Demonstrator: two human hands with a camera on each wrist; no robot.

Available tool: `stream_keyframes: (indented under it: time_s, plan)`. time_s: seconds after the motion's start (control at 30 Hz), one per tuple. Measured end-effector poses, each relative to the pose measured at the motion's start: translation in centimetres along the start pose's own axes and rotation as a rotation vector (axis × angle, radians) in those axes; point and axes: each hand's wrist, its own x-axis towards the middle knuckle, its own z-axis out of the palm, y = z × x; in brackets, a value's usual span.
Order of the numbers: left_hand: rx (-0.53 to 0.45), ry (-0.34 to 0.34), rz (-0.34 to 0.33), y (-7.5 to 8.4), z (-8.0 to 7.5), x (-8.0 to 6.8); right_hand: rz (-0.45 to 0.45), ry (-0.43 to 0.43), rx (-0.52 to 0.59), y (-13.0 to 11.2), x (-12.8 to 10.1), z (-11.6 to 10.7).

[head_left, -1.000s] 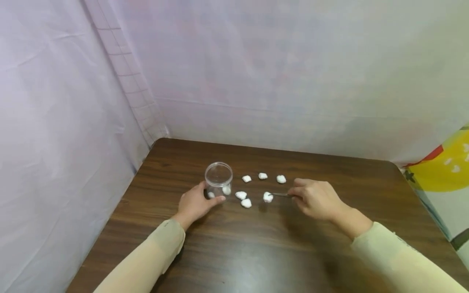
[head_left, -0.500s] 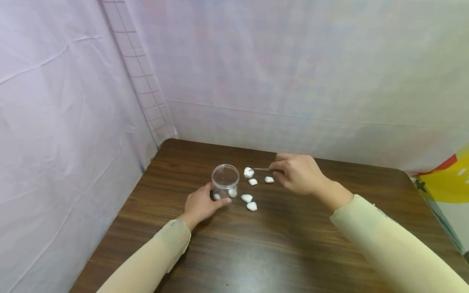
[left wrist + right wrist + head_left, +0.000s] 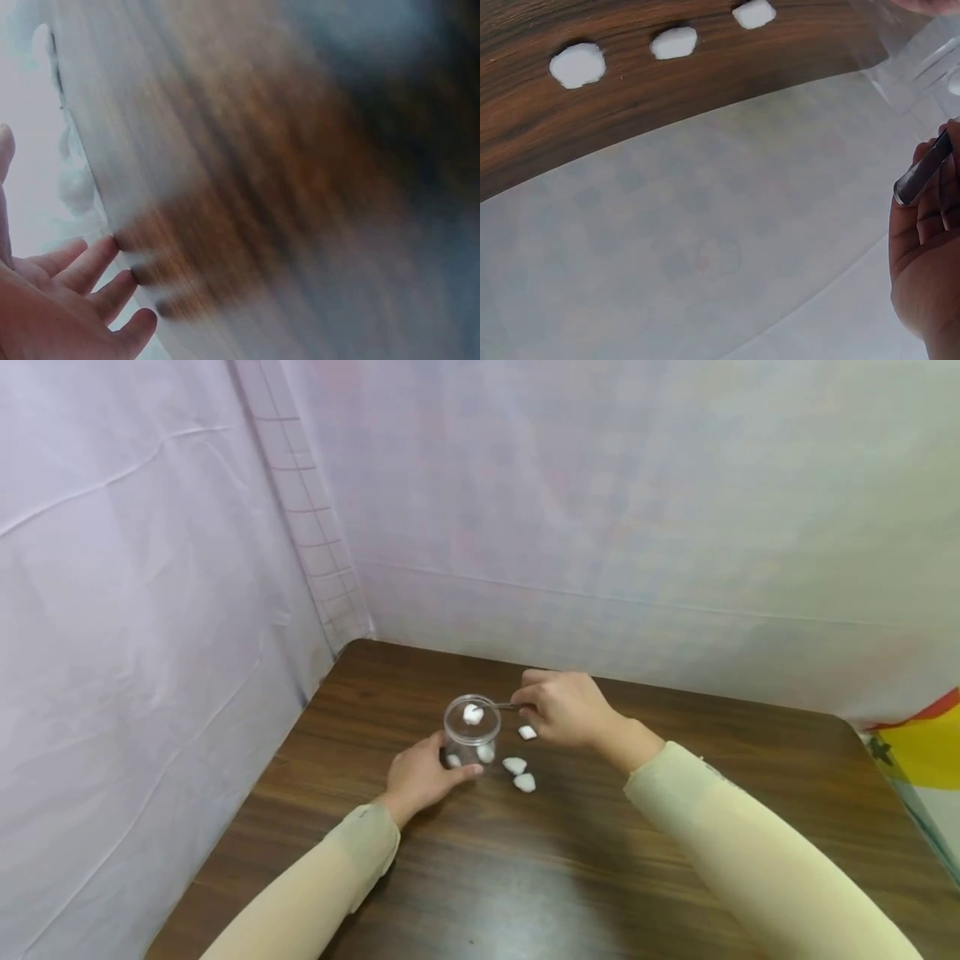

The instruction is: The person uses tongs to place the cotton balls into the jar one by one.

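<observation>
My left hand (image 3: pixel 423 777) grips a clear round jar (image 3: pixel 472 740) that stands without a lid on the table, thumb at its front. Two white cotton balls (image 3: pixel 485 752) show through its wall. In my right hand (image 3: pixel 566 706) is a pair of metal tweezers (image 3: pixel 501 706), their tips on another cotton ball (image 3: pixel 472 714) over the jar's mouth; how deep it sits I cannot tell. The right wrist view shows the broad end of the tweezers (image 3: pixel 924 171) against the palm. Right of the jar lie a pair of cotton balls (image 3: pixel 525 782) and a single cotton ball (image 3: pixel 528 732).
The dark wood-grain table (image 3: pixel 675 827) has rounded far corners. A pale curtain (image 3: pixel 570 510) hangs behind it, and a white sheet (image 3: pixel 135 610) hangs at the left. Something yellow and red (image 3: pixel 930 747) shows beyond the right edge.
My right hand has carried the tweezered cotton ball leftward, from above the table to the jar's mouth. The left hand stays on the jar. The head view has shifted slightly.
</observation>
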Motion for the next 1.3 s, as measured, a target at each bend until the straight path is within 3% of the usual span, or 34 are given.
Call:
stream_keyframes:
  time_s: [0.2,0.5,0.83,1.1,1.3]
  plan:
    - [-0.008,-0.006,-0.002,0.2,0.0,0.0,0.021,-0.054,-0.013,-0.1,0.0,0.4]
    - [-0.01,-0.017,0.003,0.3,0.2,0.0,0.029,-0.057,0.03,0.4,-1.0,0.6]
    - [-0.008,-0.011,0.011,-0.1,0.2,0.2,0.098,-0.029,0.143,2.4,-5.8,0.2]
    - [-0.01,-0.014,0.001,-0.4,-0.1,0.2,0.157,-0.077,0.185,2.8,-10.0,0.7]
    - [-0.005,-0.011,0.005,-0.5,-0.1,0.2,0.165,-0.106,0.209,2.5,-11.8,2.0]
